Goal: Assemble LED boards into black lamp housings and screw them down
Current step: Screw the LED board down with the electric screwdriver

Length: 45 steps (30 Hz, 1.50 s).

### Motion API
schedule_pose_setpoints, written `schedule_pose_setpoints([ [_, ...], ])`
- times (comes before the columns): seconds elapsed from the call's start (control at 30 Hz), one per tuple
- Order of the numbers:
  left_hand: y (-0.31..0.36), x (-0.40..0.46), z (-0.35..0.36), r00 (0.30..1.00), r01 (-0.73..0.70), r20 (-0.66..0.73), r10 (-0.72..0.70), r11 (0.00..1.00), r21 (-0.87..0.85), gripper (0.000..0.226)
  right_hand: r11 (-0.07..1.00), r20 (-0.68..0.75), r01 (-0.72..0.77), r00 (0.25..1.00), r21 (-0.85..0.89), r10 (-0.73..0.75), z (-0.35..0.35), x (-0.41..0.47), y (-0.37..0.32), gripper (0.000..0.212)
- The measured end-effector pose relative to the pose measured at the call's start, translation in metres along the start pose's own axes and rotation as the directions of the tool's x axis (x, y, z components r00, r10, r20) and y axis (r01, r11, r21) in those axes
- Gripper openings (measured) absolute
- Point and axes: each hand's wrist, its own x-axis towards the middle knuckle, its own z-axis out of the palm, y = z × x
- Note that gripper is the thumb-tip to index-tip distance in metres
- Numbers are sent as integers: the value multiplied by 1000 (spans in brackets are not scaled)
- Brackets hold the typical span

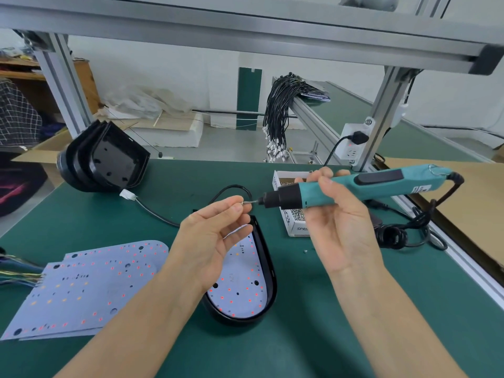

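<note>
— Above the green mat (313, 336), what are the 2 hands doing?
— Left hand (215, 236) pinches a small screw (241, 202) between thumb and fingertip, the other fingers loosely spread. Right hand (341, 222) grips the teal electric screwdriver (354, 188) round its black nose, held level, its bit tip touching the screw.
— And the housing?
— 1 black lamp housing (268, 271) lies on the mat just below the left hand, with an LED board (241, 290) seated inside it. Its black cable (152, 211) runs off left to a white connector (127, 194).
— Spare parts?
— Loose LED boards (90, 285) lie stacked to the left. Empty housings (101, 159) are nested on their sides at the far left edge. A white box of screws (290, 222) sits behind the right hand, and 1 stray screw (305, 251) lies on the mat near it.
</note>
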Motion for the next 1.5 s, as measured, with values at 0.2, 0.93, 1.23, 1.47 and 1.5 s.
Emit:
schedule_pose_setpoints([
  [0.2,-3,0,-1,999,46,23,-44,995,-86,12,1000,27,13,1000,-5,-13,0,-2,3,30],
  [0.93,-4,5,3,998,-27,-49,30,996,80,14,999,-15,53,998,5,-53,-6,0,4,37],
  [1.23,-5,5,3,995,94,21,-93,992,-87,14,999,51,40,998,-28,-38,-5,0,1,37],
  [1.47,-3,7,-1,979,187,112,-173,974,-132,13,995,176,44,984,-95,-26,-3,-1,-2,40],
  [1.5,-2,8,-2,976,196,122,-181,973,-123,13,993,195,44,981,-108,-22,-2,0,-3,41],
])
